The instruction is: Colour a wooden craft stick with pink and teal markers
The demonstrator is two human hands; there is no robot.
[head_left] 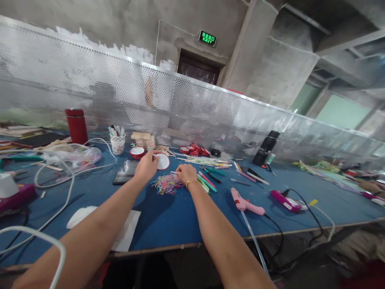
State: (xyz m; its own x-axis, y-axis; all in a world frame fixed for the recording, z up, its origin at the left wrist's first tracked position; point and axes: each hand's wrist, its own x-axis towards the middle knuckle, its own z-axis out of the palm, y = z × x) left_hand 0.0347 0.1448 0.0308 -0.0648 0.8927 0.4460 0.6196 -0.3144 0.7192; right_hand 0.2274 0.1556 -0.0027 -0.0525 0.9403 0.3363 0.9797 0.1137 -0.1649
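Step in hand: both hands are at work around the rubber bands point(168, 184), the landmark for all positions below. The bands lie in a loose, tangled pile on the counter point(168, 224), in front of the person.

Left hand point(147, 166): positioned behind and to the left of the pile. The fingertips are set narrow at the left rim of the white disc point(163, 161) with a red edge, which sits just behind the pile. Whether the disc is lifted or only steadied cannot be told.

Right hand point(187, 174): positioned at the right edge of the pile, fingers drawn together. Whether a band is pinched between them cannot be told at this scale.

Judged from this posture, the step is handling the disc while picking at the bands. The next move calls for a clean separation of a single band, since the loops overlap and may snag. The left hand should keep the disc's rim steady meanwhile.

Clearances: the markers point(207, 182) lie just right of the pile, close to the right wrist. The pink glue gun point(246, 204) lies farther right, well apart from the pile; keep its cord point(278, 228) free.
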